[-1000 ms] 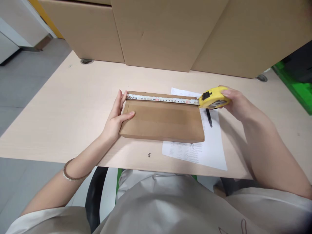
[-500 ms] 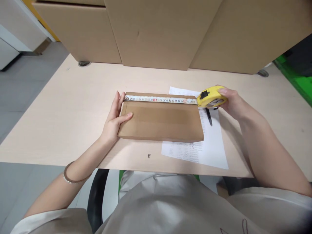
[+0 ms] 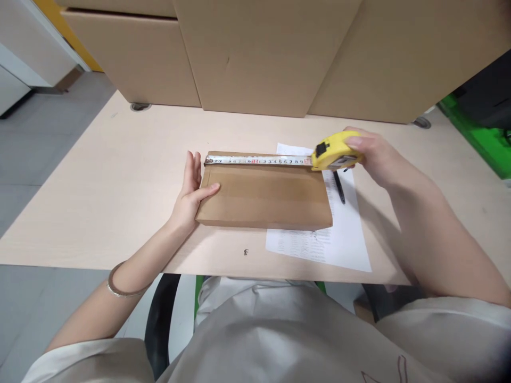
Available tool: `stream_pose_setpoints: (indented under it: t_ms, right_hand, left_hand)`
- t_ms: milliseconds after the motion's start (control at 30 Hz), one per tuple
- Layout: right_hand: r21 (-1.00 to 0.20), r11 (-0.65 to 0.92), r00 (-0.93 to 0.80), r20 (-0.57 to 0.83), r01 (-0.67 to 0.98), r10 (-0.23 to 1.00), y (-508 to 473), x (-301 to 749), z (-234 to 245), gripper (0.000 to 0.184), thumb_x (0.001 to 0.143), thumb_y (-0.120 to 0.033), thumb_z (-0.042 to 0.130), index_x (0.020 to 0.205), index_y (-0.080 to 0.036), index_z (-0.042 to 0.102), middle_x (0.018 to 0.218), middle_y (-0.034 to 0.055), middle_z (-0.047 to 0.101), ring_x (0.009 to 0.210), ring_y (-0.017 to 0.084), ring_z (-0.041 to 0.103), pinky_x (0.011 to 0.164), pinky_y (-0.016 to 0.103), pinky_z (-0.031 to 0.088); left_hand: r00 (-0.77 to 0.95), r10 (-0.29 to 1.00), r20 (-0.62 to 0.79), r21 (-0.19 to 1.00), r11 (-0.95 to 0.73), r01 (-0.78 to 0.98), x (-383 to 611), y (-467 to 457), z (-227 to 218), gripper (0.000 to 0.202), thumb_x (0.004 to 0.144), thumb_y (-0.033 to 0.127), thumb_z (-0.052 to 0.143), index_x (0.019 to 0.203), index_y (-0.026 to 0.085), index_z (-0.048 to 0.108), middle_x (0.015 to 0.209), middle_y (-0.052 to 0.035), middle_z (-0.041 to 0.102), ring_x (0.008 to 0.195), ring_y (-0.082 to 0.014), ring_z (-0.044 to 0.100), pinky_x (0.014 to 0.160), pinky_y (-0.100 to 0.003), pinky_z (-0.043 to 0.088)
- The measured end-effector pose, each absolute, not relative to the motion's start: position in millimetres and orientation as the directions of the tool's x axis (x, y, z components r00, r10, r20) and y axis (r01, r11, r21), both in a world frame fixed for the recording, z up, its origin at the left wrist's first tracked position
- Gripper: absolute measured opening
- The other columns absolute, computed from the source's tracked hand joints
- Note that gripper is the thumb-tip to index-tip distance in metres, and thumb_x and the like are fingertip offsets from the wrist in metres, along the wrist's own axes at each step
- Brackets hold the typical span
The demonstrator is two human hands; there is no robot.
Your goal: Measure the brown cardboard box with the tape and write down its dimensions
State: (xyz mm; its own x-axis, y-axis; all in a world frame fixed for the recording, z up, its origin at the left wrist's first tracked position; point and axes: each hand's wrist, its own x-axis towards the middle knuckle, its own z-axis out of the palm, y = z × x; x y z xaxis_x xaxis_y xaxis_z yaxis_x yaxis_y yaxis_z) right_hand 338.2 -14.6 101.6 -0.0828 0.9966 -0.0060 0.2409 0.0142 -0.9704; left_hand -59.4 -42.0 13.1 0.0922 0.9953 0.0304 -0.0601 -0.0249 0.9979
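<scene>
Holding a tape measure, right grip is closed.

Open tabletop spreads at nine o'clock from small carton, beyond left hand. Large boxes wall off twelve, bare strip between. Yellow tape measure and right hand block two; pen lies low at three. Passage remains at six.

The right hand grips a yellow tape measure, its blade stretched along a cardboard box; the left hand rests its thumb on top. A black pen lies on printed paper.
</scene>
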Motion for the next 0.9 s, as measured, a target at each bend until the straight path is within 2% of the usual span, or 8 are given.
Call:
stream_pose_setpoints:
  t_ms: [133, 267, 367, 500, 600, 733, 833, 900]
  right_hand:
    - [-0.913, 0.236, -0.221, 0.168, 0.333, 0.961, -13, 286, 114, 0.037, 0.096, -0.055, 0.080, 0.082, -0.026, 0.061, 0.086, 0.0010, 0.060, 0.082, 0.020, 0.052, 0.075, 0.030, 0.045]
    - [-0.850, 0.317, -0.318, 0.188, 0.422, 0.929, -11, 242, 114, 0.044, 0.095, -0.062, 0.084, 0.091, -0.027, 0.057, 0.087, 0.0005, 0.059, 0.087, 0.023, 0.057, 0.081, 0.035, 0.054]
    - [-0.763, 0.456, -0.434, 0.255, 0.458, 0.864, -9, 226, 113, 0.044, 0.101, -0.068, 0.074, 0.102, -0.028, 0.055, 0.089, 0.0007, 0.064, 0.089, 0.025, 0.063, 0.085, 0.042, 0.059]
    - [-0.594, 0.595, -0.458, 0.385, 0.541, 0.801, -9, 233, 113, 0.045, 0.106, -0.071, 0.061, 0.117, -0.028, 0.057, 0.111, 0.0058, 0.073, 0.104, 0.030, 0.071, 0.097, 0.052, 0.061]
    - [-0.479, 0.620, -0.442, 0.439, 0.621, 0.782, -17, 249, 104, 0.049, 0.102, -0.068, 0.067, 0.128, -0.027, 0.058, 0.129, 0.0115, 0.074, 0.121, 0.038, 0.071, 0.109, 0.063, 0.058]
    - [-0.381, 0.637, -0.455, 0.467, 0.670, 0.758, -40, 261, 76, 0.056, 0.092, -0.054, 0.079, 0.135, -0.025, 0.059, 0.129, 0.0153, 0.074, 0.128, 0.043, 0.070, 0.128, 0.075, 0.041]
    - [-0.361, 0.634, -0.457, 0.465, 0.684, 0.758, -57, 267, 65, 0.057, 0.093, -0.048, 0.076, 0.142, -0.024, 0.059, 0.133, 0.0153, 0.075, 0.129, 0.042, 0.070, 0.135, 0.078, 0.027]
    - [-0.383, 0.586, -0.402, 0.462, 0.714, 0.791, -64, 279, 68, 0.058, 0.096, -0.050, 0.071, 0.146, -0.025, 0.058, 0.142, 0.0163, 0.073, 0.135, 0.042, 0.068, 0.134, 0.075, 0.031]
  left_hand:
    - [0.109, 0.994, -0.016, 0.996, 0.025, -0.088, -61, -41, 11, 0.110, 0.082, 0.038, 0.093, 0.177, 0.049, 0.038, 0.196, 0.0069, 0.017, 0.182, -0.0351, 0.000, 0.148, -0.053, 0.018]
    - [0.107, 0.993, -0.055, 0.990, 0.068, -0.120, -56, -45, 17, 0.104, 0.084, 0.039, 0.092, 0.176, 0.041, 0.044, 0.194, 0.0011, 0.026, 0.181, -0.0409, 0.016, 0.146, -0.053, 0.028]
    - [0.085, 0.990, -0.112, 0.981, 0.124, -0.150, -50, -49, 26, 0.107, 0.082, 0.037, 0.092, 0.177, 0.035, 0.042, 0.192, -0.0042, 0.033, 0.177, -0.0441, 0.028, 0.143, -0.056, 0.035]
    - [0.020, 0.981, -0.195, 0.968, 0.196, -0.156, -45, -52, 33, 0.114, 0.075, 0.039, 0.095, 0.176, 0.034, 0.043, 0.192, -0.0041, 0.033, 0.177, -0.0445, 0.029, 0.140, -0.053, 0.041]
    - [0.008, 0.980, -0.200, 0.967, 0.198, -0.161, -44, -54, 35, 0.109, 0.074, 0.038, 0.095, 0.172, 0.031, 0.049, 0.188, -0.0074, 0.042, 0.171, -0.0449, 0.041, 0.134, -0.051, 0.048]
    - [0.060, 0.979, -0.197, 0.968, 0.204, -0.145, -42, -55, 40, 0.090, 0.078, 0.040, 0.091, 0.162, 0.028, 0.060, 0.170, -0.0108, 0.065, 0.156, -0.0461, 0.060, 0.118, -0.052, 0.061]
    - [0.071, 0.977, -0.201, 0.969, 0.209, -0.135, -42, -55, 44, 0.084, 0.078, 0.039, 0.091, 0.157, 0.027, 0.065, 0.163, -0.0107, 0.071, 0.148, -0.0445, 0.067, 0.108, -0.047, 0.066]
    - [0.079, 0.978, -0.193, 0.971, 0.202, -0.128, -43, -55, 46, 0.082, 0.078, 0.039, 0.091, 0.155, 0.025, 0.068, 0.160, -0.0113, 0.073, 0.144, -0.0437, 0.069, 0.103, -0.044, 0.067]
